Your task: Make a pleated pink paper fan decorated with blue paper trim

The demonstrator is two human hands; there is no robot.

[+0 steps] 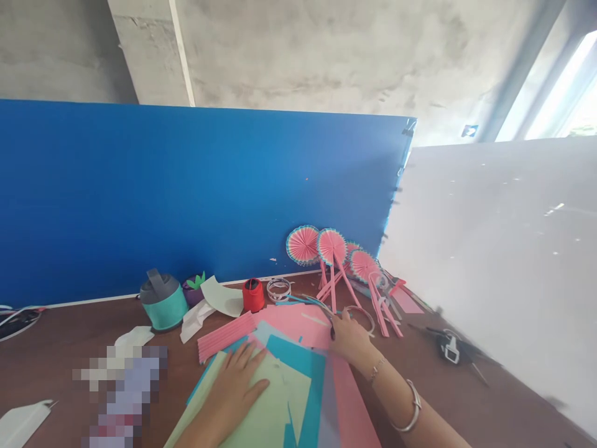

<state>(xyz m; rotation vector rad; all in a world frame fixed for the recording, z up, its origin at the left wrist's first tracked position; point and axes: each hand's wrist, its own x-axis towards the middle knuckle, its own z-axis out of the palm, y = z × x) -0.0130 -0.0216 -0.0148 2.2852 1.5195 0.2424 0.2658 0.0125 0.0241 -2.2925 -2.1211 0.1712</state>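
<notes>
Turquoise container (164, 306): left of centre on the bench (401, 398), against the blue partition (209, 199), probably set there to leave working room.
Pleated pink paper (226, 336): just left of centre; long axis rises slightly rightward, folds running lengthwise.
Left hand (236, 389): bottom centre, my palm down on the pale green sheet (275, 404), fingers straight and a little spread, pinching nothing; I judge this steadies the stack.
Blue sheet (308, 361): lower centre, partly under the green; its right edge runs toward the bottom of the frame.
Scissors (325, 307): apparently such, right of centre, at my right fingers; blades point upper left, long axis slanting that way.
Right hand (352, 342): lower right of centre, fingers curled at the scissors; I cannot tell whether they grip.
Pink fans (332, 244): right of centre, the rear ones leaning on the partition, probably to protect their pleats.
</notes>
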